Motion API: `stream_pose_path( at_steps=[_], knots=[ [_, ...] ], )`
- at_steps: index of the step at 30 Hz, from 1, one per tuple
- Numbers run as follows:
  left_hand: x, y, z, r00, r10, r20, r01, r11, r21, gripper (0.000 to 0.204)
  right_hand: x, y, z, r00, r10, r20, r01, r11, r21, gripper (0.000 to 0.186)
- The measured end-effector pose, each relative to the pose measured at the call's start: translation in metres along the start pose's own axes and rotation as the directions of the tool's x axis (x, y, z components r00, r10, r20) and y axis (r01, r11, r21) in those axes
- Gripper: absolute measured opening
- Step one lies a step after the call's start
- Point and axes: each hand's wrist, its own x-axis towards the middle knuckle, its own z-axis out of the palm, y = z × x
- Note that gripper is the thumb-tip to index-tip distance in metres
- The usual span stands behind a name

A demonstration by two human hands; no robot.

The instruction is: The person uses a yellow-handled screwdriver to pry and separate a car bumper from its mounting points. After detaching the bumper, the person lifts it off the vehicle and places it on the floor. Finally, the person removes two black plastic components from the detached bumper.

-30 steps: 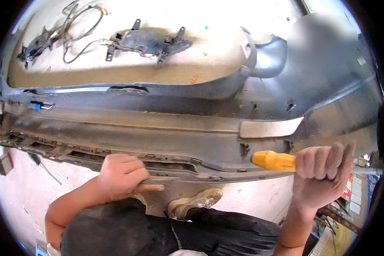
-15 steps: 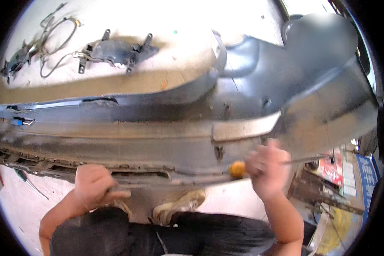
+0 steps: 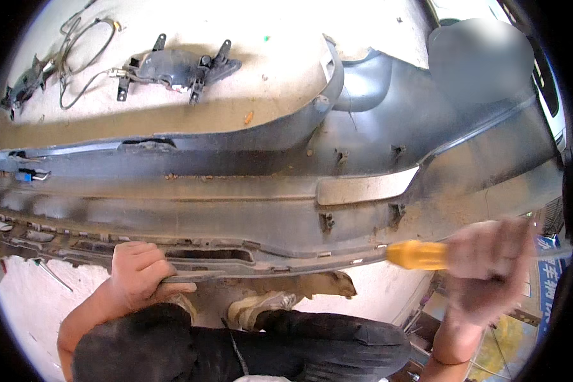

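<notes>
"Where's the long, curved, dark-grey plastic panel (image 3: pixel 267 218)?"

"Stretched across the view, over the pale floor (image 3: pixel 388 286); the left hand (image 3: pixel 139 270) curls its fingers over the near edge, gripping it."

"And the right hand (image 3: pixel 489 262)?"

"Its fingers wrap round a yellow-handled tool (image 3: pixel 417 254) with a metal shaft (image 3: pixel 554 253); the butt points left, appearing near that edge."

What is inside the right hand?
A tool: its yellow handle shows left of the right hand, a blurred shaft right of it. The part in between is covered.
</notes>
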Motion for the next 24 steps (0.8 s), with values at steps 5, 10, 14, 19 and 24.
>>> stream_pose_path(
  at_steps=[5,10,14,19,24],
  knots=[
    [0.002,-0.004,-0.004,1.000,0.024,-0.009,-0.024,1.000,-0.004,0.038,-0.002,-0.023,-0.004,0.984,-0.157,0.088,0.160,0.987,-0.023,0.042],
    [0.004,-0.003,-0.007,0.999,0.016,-0.027,-0.017,1.000,-0.025,0.037,-0.015,-0.004,-0.013,0.999,0.001,0.054,-0.008,0.992,0.122,0.046],
    [0.007,-0.004,-0.007,1.000,0.024,0.001,-0.024,1.000,-0.011,0.037,-0.042,0.014,-0.024,0.968,0.218,-0.125,-0.202,0.971,0.128,0.046],
    [0.002,-0.004,-0.004,0.998,0.023,0.052,-0.024,0.999,0.032,0.041,-0.056,0.036,-0.025,0.961,0.222,-0.166,-0.258,0.501,-0.826,0.031],
    [0.005,0.000,0.000,1.000,0.021,0.005,-0.021,0.999,0.031,0.038,-0.084,0.087,0.003,0.975,0.151,0.164,0.131,0.206,-0.970,0.031]
  ],
)
